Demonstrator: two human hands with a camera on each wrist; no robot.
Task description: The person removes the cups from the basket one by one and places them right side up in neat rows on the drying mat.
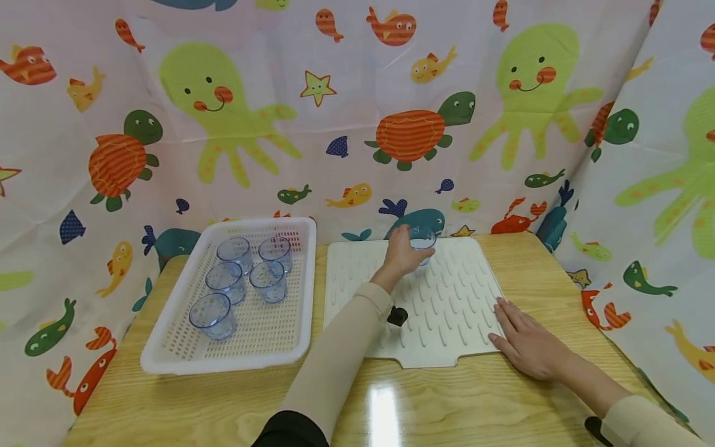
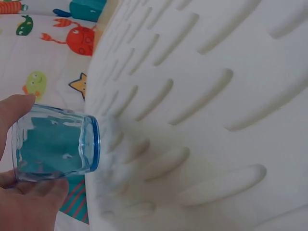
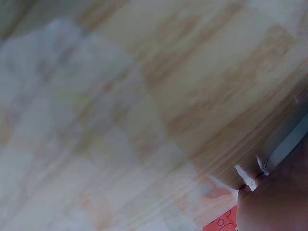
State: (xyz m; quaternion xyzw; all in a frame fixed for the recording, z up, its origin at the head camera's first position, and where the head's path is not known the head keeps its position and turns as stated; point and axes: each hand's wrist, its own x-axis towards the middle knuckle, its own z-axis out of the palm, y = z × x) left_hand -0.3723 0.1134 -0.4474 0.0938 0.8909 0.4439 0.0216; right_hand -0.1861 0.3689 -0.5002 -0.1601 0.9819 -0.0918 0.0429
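Observation:
My left hand point(image 1: 403, 256) pinches a clear blue-tinted glass point(image 1: 422, 239) over the back of the white ridged board point(image 1: 458, 310). In the left wrist view, the thumb and fingers of the left hand point(image 2: 29, 163) lie on either side of the glass point(image 2: 53, 144), whose blue rim faces the board point(image 2: 216, 96); whether they touch cannot be told. My right hand point(image 1: 527, 340) lies flat with its fingertips on the board's right edge and its palm on the wooden table. Only part of the right hand point(image 3: 274, 202) shows in the right wrist view.
A white perforated basket point(image 1: 304, 298) stands left of the board and holds several similar glasses point(image 1: 213, 315). A curtain point(image 1: 346, 81) with sea animals hangs behind the wooden table point(image 1: 447, 403) and along its sides.

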